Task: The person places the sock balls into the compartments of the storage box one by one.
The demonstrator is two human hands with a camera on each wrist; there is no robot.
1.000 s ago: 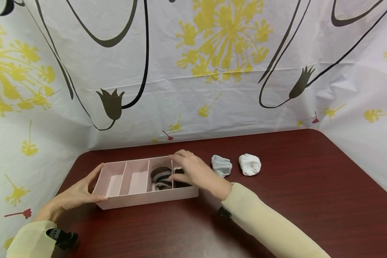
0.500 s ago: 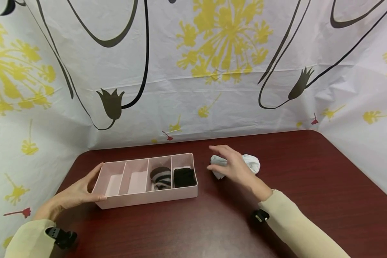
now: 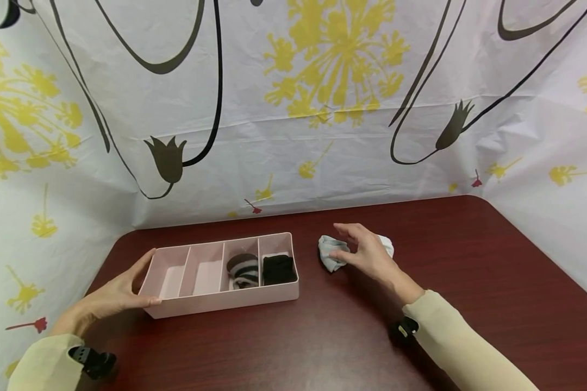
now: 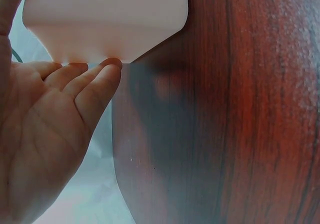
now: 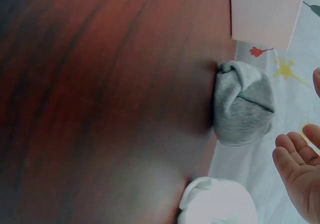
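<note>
A pink divided box (image 3: 225,302) lies on the table, and my left hand (image 3: 112,300) grips its left end, thumb along the front and fingers at the end wall. Rolled socks sit in its two right compartments: a striped sock (image 3: 244,271) and a black sock (image 3: 278,270). Right of the box, my right hand (image 3: 374,260) hovers with spread fingers beside a rolled grey sock (image 3: 330,251). In the right wrist view a gap shows between that hand and the grey sock (image 5: 244,104). A rolled white sock (image 3: 386,245) is partly hidden behind the hand.
The dark red wooden table (image 3: 283,347) carries everything. A white sheet with printed flowers (image 3: 254,108) rises behind the table and along both sides. The two left compartments of the box show only their bare pink floors.
From over the box's right end, my right hand has moved right to the grey sock, uncovering the black sock. My left hand stays at the box.
</note>
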